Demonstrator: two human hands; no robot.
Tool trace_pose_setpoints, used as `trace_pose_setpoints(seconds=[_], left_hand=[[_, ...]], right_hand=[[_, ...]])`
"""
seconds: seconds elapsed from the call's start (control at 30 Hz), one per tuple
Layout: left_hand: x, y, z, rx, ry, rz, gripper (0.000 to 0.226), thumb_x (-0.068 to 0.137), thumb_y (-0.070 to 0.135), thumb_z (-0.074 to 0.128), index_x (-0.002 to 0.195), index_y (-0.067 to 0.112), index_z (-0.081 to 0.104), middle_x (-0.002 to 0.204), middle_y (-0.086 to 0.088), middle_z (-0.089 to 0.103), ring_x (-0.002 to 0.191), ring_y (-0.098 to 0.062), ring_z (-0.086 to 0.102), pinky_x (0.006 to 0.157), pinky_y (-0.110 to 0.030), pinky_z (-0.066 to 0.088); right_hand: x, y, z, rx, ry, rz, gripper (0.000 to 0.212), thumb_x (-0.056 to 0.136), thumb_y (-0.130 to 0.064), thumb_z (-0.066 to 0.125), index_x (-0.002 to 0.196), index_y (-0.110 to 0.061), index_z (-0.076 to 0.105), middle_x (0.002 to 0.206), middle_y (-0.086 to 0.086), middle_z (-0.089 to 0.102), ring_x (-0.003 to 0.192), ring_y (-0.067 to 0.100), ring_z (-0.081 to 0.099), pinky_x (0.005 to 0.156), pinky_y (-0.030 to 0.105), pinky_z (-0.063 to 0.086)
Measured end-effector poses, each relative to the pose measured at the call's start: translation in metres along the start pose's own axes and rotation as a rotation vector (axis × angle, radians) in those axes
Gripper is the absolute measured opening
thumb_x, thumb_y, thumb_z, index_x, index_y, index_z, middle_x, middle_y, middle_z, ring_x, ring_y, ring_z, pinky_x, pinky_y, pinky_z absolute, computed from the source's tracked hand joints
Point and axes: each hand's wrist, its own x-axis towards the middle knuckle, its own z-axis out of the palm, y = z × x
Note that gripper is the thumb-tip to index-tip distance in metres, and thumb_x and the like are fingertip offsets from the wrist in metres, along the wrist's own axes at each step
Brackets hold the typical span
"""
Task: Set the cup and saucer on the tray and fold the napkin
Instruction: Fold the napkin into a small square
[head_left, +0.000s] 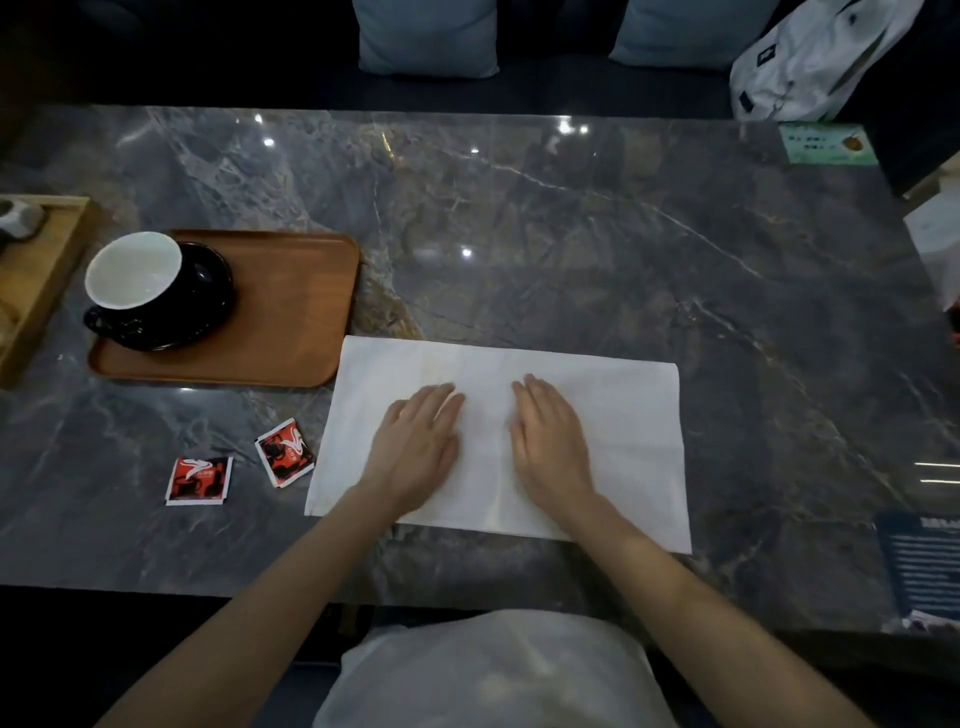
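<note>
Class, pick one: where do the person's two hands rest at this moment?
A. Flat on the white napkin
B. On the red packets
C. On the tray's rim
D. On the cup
A: the left hand and right hand lie palm-down, side by side, on the napkin.

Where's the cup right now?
In the head view, the cup sits on its black saucer at the left end of the wooden tray, far left of the napkin.
</note>
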Motion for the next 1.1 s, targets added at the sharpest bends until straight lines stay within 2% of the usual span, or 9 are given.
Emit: trace_pose_setpoints(seconds=[0.03,0.1,0.17,0.23,0.4,0.53,0.7,0.97,1.1], left_hand=[[0.005,0.001,0.005,0.002,-0.042,-0.031,0.057,0.092,0.038,0.019,0.141,0.013,0.033,0.151,-0.006,0.029,0.138,-0.025,0.029,0.110,-0.042,0.026],[0.014,0.000,0.017,0.036,-0.087,-0.048,0.064,0.091,0.048,0.003,0.147,0.018,0.004,0.154,0.002,-0.002,0.143,-0.016,-0.003,0.114,-0.037,-0.001],[0.022,-0.004,0.027,0.053,-0.096,-0.044,0.062,0.091,0.053,0.004,0.143,0.021,-0.007,0.151,0.004,-0.012,0.138,-0.014,-0.015,0.112,-0.036,-0.007],[0.026,-0.009,0.033,0.020,-0.102,-0.057,0.059,0.092,0.052,0.010,0.142,0.024,-0.006,0.151,0.004,-0.011,0.138,-0.014,-0.013,0.114,-0.038,-0.005],[0.027,-0.027,0.038,0.014,-0.053,-0.091,0.062,0.092,0.056,0.011,0.146,0.025,0.010,0.153,0.000,0.004,0.142,-0.018,0.000,0.115,-0.040,0.000],[0.019,-0.055,0.035,0.009,-0.018,-0.168,0.061,0.093,0.054,0.010,0.146,0.023,0.017,0.154,-0.006,0.019,0.141,-0.021,0.009,0.112,-0.041,0.004],[0.012,-0.076,0.032,0.043,-0.022,-0.220,0.060,0.094,0.050,0.008,0.146,0.020,0.016,0.153,-0.010,0.022,0.140,-0.025,0.013,0.113,-0.041,0.005],[0.004,-0.040,0.038,-0.089,0.079,-0.329,0.059,0.091,0.042,0.028,0.143,0.017,0.022,0.151,-0.014,0.026,0.139,-0.022,0.011,0.111,-0.040,0.002],[-0.004,-0.024,0.045,-0.064,0.094,-0.510,0.059,0.091,0.046,0.024,0.145,0.022,0.017,0.153,-0.011,0.023,0.142,-0.021,0.009,0.114,-0.044,0.005]], right_hand=[[0.003,-0.007,0.007,-0.017,-0.035,0.009,0.048,0.098,-0.026,0.029,0.144,-0.010,0.027,0.153,0.009,0.025,0.142,0.023,0.019,0.114,0.030,0.005],[0.008,-0.012,0.023,-0.112,-0.108,0.014,0.054,0.099,-0.034,0.022,0.147,-0.015,0.009,0.158,0.003,0.007,0.145,0.017,-0.001,0.112,0.032,-0.010],[0.012,-0.012,0.035,-0.224,-0.116,-0.013,0.057,0.096,-0.039,0.015,0.147,-0.014,0.008,0.157,0.005,0.008,0.142,0.015,-0.005,0.114,0.034,-0.014],[0.016,-0.012,0.038,-0.255,-0.115,0.009,0.059,0.093,-0.039,0.015,0.145,-0.011,0.018,0.154,0.007,0.021,0.139,0.016,0.005,0.115,0.036,-0.009],[0.022,-0.002,0.036,-0.304,-0.123,0.074,0.063,0.094,-0.048,0.013,0.145,-0.011,0.009,0.153,0.009,0.015,0.143,0.023,0.011,0.113,0.038,-0.006],[0.019,0.006,0.038,-0.276,-0.127,0.089,0.067,0.092,-0.055,0.008,0.148,-0.017,0.005,0.155,0.009,0.006,0.143,0.022,-0.003,0.115,0.039,-0.008],[0.020,0.005,0.038,-0.245,-0.102,0.077,0.067,0.092,-0.057,0.006,0.147,-0.019,0.003,0.155,0.006,0.002,0.143,0.020,-0.002,0.115,0.037,-0.008],[0.039,-0.023,0.043,-0.295,-0.169,-0.027,0.058,0.092,-0.036,0.025,0.142,-0.008,0.027,0.148,0.011,0.036,0.139,0.019,0.022,0.112,0.036,-0.003],[0.040,-0.018,0.045,-0.365,-0.164,-0.030,0.063,0.091,-0.044,0.023,0.144,-0.011,0.016,0.152,0.010,0.023,0.139,0.021,0.017,0.112,0.038,-0.005]])
